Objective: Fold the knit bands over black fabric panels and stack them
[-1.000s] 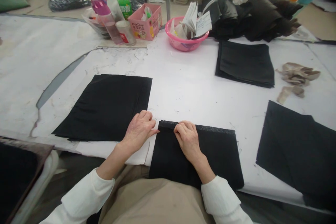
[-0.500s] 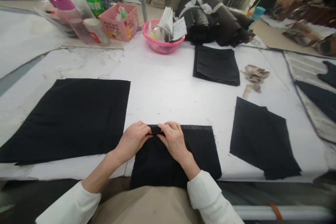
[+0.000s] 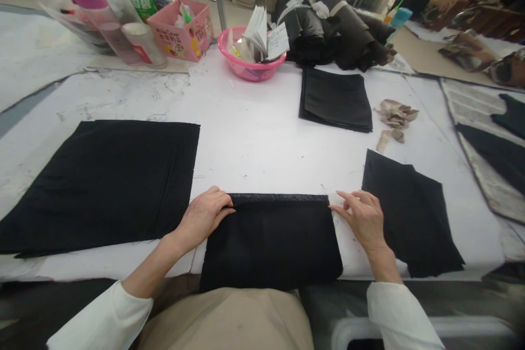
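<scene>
A black cloth piece lies in front of me, its near part over the table's edge and a greyish strip along its far edge. My left hand pinches the far left corner of this cloth between thumb and fingers. Beside the far right corner is my right hand, fingers apart, thumb tip close to the cloth's edge, nothing in its grasp. A larger black cloth stack is at the left. To the right lie overlapping black cloth pieces, partly behind my right hand.
Further back sit a black stack, beige scraps, a pink basin with papers, a pink box, bottles and dark rolls. A person's hands show at the back right.
My right hand has let go of the strip near the middle and moved right to the cloth's far right corner. My left hand remains at the left corner.
</scene>
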The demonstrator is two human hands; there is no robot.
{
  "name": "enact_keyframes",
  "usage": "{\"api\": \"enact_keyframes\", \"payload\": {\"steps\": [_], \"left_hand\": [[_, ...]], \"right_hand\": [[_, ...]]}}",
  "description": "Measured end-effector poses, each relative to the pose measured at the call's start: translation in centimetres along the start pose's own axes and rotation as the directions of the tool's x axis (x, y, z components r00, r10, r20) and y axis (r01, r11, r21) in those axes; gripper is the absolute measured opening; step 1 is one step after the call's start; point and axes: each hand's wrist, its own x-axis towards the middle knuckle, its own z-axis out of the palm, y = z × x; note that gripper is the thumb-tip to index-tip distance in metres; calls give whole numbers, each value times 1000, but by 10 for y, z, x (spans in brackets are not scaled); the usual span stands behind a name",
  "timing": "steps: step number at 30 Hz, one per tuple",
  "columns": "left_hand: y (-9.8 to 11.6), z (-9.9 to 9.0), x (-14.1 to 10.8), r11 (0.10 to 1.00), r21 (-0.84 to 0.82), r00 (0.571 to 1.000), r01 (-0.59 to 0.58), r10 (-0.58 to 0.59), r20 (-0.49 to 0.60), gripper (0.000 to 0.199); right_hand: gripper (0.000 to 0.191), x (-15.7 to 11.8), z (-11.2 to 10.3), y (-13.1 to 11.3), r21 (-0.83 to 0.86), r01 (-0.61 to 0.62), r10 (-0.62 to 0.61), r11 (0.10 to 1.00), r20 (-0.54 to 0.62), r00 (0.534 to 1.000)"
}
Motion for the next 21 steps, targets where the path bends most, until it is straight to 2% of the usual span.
{"api": "enact_keyframes", "payload": {"steps": [2,3,5,6,9,12,15,21], "left_hand": [[0,-1,1,1000,13,1000,-2,2,8,10],[0,-1,1,1000,20,1000,-5,4,13,10],[1,-2,2,999,31,1000,-7,6,20,10],[1,-3,3,999,35,1000,-5,5,22,10],[2,-4,3,999,34,1000,1,-1,20,8],[1,-4,3,1000,25,1000,-1,1,20,4],[-2,-4,2,999,34,1000,-6,6,18,7],[-5,-7,-3,999,34,998,-1,3,-64,12]], "right_hand": [[33,4,-6,-6,-14,-77,77,997,-29,997],[30,10,-7,-18,22,-110,111,994,-41,993],[28,26,-3,-58,182,-121,128,976,-26,991],[26,36,0,-82,273,-102,104,957,7,995],[23,61,16,-154,425,50,-107,904,112,988],[27,74,33,-198,486,124,-208,865,122,971],[24,76,46,-211,481,151,-233,864,114,966],[19,73,58,-212,468,158,-212,870,63,975]]}}
